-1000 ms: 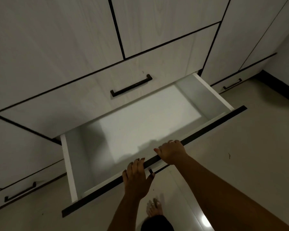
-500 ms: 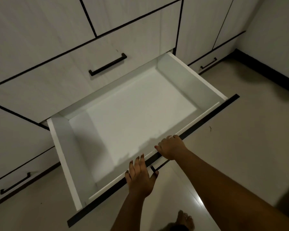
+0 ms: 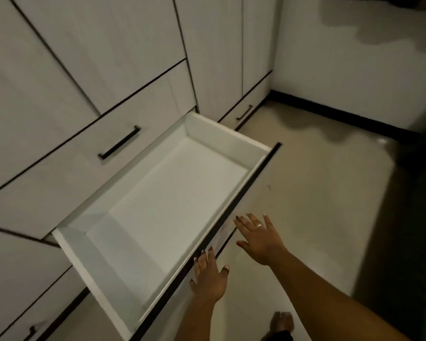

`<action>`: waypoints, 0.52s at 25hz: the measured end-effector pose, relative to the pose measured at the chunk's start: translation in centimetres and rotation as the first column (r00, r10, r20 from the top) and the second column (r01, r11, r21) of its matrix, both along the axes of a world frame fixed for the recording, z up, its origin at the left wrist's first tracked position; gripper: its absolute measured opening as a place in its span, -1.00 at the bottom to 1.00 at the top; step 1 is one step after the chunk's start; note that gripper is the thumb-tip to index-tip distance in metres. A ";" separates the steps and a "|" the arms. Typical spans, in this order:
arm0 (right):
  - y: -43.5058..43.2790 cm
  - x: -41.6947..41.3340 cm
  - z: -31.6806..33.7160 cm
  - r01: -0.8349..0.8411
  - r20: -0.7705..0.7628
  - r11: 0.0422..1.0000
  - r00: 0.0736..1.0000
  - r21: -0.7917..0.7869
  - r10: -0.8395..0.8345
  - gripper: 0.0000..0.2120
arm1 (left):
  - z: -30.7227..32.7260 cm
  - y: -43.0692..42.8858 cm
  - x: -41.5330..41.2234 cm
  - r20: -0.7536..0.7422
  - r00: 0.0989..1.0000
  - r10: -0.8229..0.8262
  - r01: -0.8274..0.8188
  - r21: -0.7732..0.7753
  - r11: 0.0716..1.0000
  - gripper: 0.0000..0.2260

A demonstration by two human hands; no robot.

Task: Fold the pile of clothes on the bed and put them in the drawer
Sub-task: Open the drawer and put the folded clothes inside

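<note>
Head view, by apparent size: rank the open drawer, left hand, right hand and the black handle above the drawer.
1. open drawer
2. right hand and left hand, alike, not ranked
3. black handle, thin, though farther from the camera

Pale wardrobe doors (image 3: 96,45); black handle (image 3: 119,142); black skirting (image 3: 330,110) along the floor (image 3: 317,193).

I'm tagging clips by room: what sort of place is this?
Likely a bedroom or dressing room, at a built-in wardrobe: tall pale wardrobe doors, an open, empty white drawer low by the floor, and a black bar handle on the closed front above it. No bed shows.
</note>
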State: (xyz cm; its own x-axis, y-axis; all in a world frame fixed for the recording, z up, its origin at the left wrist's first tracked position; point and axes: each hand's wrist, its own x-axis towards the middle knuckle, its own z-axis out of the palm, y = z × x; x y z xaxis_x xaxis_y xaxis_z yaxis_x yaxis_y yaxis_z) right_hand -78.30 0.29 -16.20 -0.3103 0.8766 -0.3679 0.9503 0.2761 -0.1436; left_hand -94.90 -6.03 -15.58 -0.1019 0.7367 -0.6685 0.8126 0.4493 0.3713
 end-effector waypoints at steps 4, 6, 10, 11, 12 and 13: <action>-1.8 7.8 3.5 0.226 -0.056 0.968 0.974 0.108 -0.221 -0.40 | 4.0 1.5 8.8 0.111 0.994 0.016 -0.027 0.100 0.995 -0.42; -2.8 13.7 4.5 0.362 -0.150 0.913 0.929 0.186 -0.338 -0.40 | 4.8 2.1 15.0 0.164 0.986 -0.022 0.003 0.120 0.993 -0.44; -7.1 29.6 4.0 0.526 -0.235 0.709 0.849 0.469 -0.474 -0.37 | 3.2 2.4 30.0 0.278 0.958 -0.077 0.058 0.075 0.995 -0.45; -9.0 34.9 3.8 0.593 -0.240 0.617 0.793 0.518 -0.560 -0.37 | 2.5 1.7 34.9 0.336 0.938 -0.090 0.080 0.044 0.996 -0.46; -10.7 39.5 3.7 0.661 -0.266 0.523 0.722 0.538 -0.639 -0.38 | 2.0 0.8 38.9 0.386 0.917 -0.104 0.108 0.011 0.994 -0.47; -13.1 44.2 3.5 0.720 -0.275 0.434 0.639 0.542 -0.718 -0.39 | 1.5 -0.6 43.2 0.424 0.897 -0.123 0.152 -0.036 0.988 -0.48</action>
State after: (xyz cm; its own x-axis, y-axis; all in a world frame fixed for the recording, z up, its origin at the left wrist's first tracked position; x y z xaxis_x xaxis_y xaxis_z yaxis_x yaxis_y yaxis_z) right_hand -34.11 -12.84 -12.65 0.5319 0.8032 0.2683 0.8452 -0.4844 -0.2257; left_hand -51.68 -6.64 -14.06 0.2977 0.6756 -0.6744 0.6438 0.3795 0.6644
